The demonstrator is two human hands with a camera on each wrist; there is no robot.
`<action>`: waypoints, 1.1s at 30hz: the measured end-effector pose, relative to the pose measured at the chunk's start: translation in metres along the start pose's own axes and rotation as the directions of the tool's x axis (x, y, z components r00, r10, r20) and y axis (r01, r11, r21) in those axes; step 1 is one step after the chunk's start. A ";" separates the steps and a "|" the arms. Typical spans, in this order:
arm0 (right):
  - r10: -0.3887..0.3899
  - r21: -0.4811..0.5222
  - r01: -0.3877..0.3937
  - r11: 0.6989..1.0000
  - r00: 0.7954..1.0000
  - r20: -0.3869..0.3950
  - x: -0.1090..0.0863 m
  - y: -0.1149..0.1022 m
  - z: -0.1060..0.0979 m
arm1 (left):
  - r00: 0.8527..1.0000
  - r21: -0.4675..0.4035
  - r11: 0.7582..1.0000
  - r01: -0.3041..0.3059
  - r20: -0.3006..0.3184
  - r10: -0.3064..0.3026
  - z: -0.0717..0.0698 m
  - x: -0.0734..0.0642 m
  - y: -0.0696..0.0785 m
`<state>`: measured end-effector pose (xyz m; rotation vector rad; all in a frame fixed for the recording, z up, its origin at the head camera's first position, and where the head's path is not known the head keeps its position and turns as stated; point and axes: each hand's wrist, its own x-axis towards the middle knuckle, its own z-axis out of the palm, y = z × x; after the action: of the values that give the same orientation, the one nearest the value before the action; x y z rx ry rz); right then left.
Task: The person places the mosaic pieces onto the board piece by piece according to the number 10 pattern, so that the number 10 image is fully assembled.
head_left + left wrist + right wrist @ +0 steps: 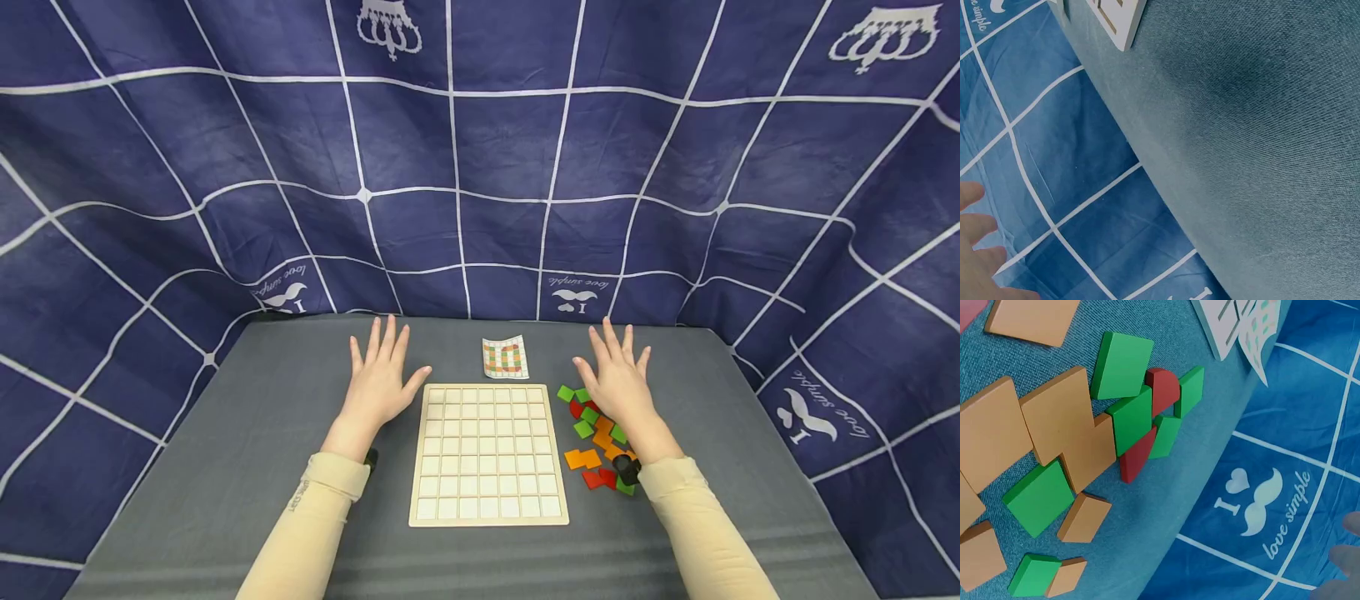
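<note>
My left hand (377,387) has its fingers spread, just left of a square wooden grid board (414,450) with rows of pale cells. On the other side, my right hand (618,385) is spread too, above the upper part of a loose pile of small flat tiles. Neither hand holds anything. Among the tiles are green squares (1122,365), orange squares (1060,415) and red pieces with a rounded edge (1163,387). Fingertips of the left hand (985,262) show at the left wrist view's lower left corner. The sleeve and forearm hide part of the pile in the head view.
Behind the board lies a small paper card (506,358) printted with a coloured grid pattern. The grey cloth-covered table (285,400) ends at a blue curtain (495,225) with white lines, which hangs at the back and both sides. A black wrist device (626,468) overlaps the tiles.
</note>
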<state>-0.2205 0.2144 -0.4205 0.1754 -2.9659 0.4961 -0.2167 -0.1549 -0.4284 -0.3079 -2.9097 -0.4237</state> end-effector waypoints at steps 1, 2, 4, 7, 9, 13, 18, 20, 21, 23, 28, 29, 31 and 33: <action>-0.001 0.002 0.001 1.000 1.000 0.003 0.000 0.000 0.000 | 1.000 -0.001 1.000 0.000 -0.002 0.000 0.000 0.000 0.000; -0.003 0.004 0.003 1.000 1.000 0.005 0.000 0.000 0.000 | 1.000 -0.002 1.000 0.001 -0.003 -0.001 0.000 0.000 0.000; -0.002 0.010 0.002 1.000 1.000 0.015 0.000 0.000 0.000 | 1.000 -0.009 1.000 0.002 -0.007 -0.002 0.000 -0.001 0.000; 0.003 0.016 -0.003 1.000 1.000 0.029 -0.001 0.000 0.001 | 1.000 -0.015 1.000 0.003 -0.014 -0.003 0.001 -0.003 -0.001; 0.008 0.019 -0.009 1.000 0.999 0.036 -0.002 0.001 0.002 | 1.000 -0.019 1.000 0.003 -0.018 -0.003 0.003 -0.005 -0.002; 0.010 0.029 -0.011 1.000 0.999 0.036 -0.004 0.001 0.004 | 1.000 -0.024 1.000 0.003 -0.027 -0.004 0.005 -0.008 -0.004; 0.014 0.043 -0.016 0.999 0.999 0.042 -0.005 0.003 0.009 | 1.000 -0.031 0.999 0.010 -0.008 -0.010 0.010 -0.012 -0.009; 0.021 0.053 -0.023 0.998 0.999 0.041 -0.005 0.005 0.010 | 1.000 -0.045 0.999 0.017 0.004 -0.016 0.011 -0.015 -0.011; 0.028 0.059 -0.030 0.998 0.999 0.040 -0.006 0.006 0.010 | 1.000 -0.052 0.998 0.019 0.010 -0.019 0.011 -0.016 -0.012; 0.041 0.071 -0.044 0.996 0.998 0.038 -0.006 0.009 0.010 | 1.000 -0.067 0.997 0.024 0.018 -0.023 0.013 -0.019 -0.013; 0.072 0.112 -0.077 0.991 0.996 0.047 -0.009 0.020 0.012 | 0.999 -0.106 0.994 0.040 0.029 -0.037 0.016 -0.025 -0.015; 0.076 0.120 -0.081 0.989 0.996 0.048 -0.010 0.022 0.012 | 0.999 -0.113 0.993 0.043 0.032 -0.040 0.017 -0.026 -0.015; 0.083 0.128 -0.089 0.988 0.995 0.051 -0.012 0.026 0.013 | 0.998 -0.127 0.991 0.047 0.036 -0.043 0.018 -0.028 -0.016; 0.094 0.133 -0.101 0.986 0.994 0.055 -0.014 0.031 0.015 | 0.998 -0.136 0.990 0.046 0.039 -0.041 0.019 -0.031 -0.017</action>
<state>-0.2126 0.2395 -0.4462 0.0563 -2.9997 0.7164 -0.1933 -0.1708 -0.4572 -0.2745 -2.9328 -0.6329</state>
